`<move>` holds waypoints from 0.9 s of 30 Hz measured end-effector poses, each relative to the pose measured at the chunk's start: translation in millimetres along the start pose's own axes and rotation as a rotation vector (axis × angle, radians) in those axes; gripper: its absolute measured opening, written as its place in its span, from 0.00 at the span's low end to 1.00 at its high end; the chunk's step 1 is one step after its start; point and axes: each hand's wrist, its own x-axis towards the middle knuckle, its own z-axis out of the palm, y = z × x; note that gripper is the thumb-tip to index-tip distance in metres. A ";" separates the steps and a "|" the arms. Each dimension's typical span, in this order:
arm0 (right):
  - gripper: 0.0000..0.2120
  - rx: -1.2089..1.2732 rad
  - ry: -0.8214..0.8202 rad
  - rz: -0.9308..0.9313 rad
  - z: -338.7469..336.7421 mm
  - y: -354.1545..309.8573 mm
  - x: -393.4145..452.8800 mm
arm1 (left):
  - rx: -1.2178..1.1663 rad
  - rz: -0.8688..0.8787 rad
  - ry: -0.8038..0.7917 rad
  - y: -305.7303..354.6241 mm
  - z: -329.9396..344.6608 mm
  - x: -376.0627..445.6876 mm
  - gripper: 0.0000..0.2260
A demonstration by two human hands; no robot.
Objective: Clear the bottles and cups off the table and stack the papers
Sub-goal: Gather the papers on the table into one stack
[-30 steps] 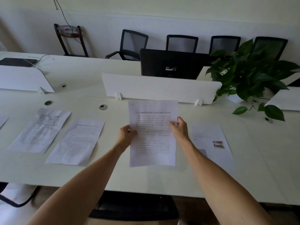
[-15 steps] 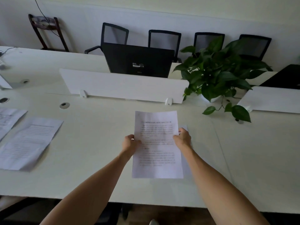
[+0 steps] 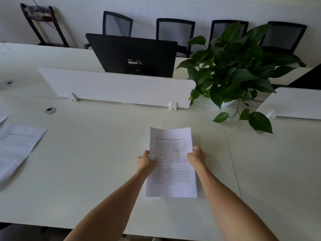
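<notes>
A printed sheet of paper lies low over the white table, right of centre. My left hand grips its left edge and my right hand grips its right edge. A thin sliver of another sheet shows along its right side, so it covers a sheet beneath. A second loose paper lies flat at the far left, with the corner of one more sheet above it. No bottles or cups are in view.
A low white divider panel runs across the table behind the papers, with a black monitor behind it. A leafy potted plant stands at the back right. Another divider sits far right. Chairs line the wall.
I carried the sheet to the right with both hands and lowered it over the paper with pictures that lay there. The view shifted right, so the left papers slid toward the edge.
</notes>
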 end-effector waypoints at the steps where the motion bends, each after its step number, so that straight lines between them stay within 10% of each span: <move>1: 0.14 -0.013 -0.010 0.011 1.8 1.4 1.4 | 0.037 -0.016 0.005 4.5 1.9 -2.6 0.21; 27: 0.11 0.231 -0.121 0.133 8.0 23.7 29.3 | -0.427 -0.094 0.032 10.8 -1.7 11.4 0.20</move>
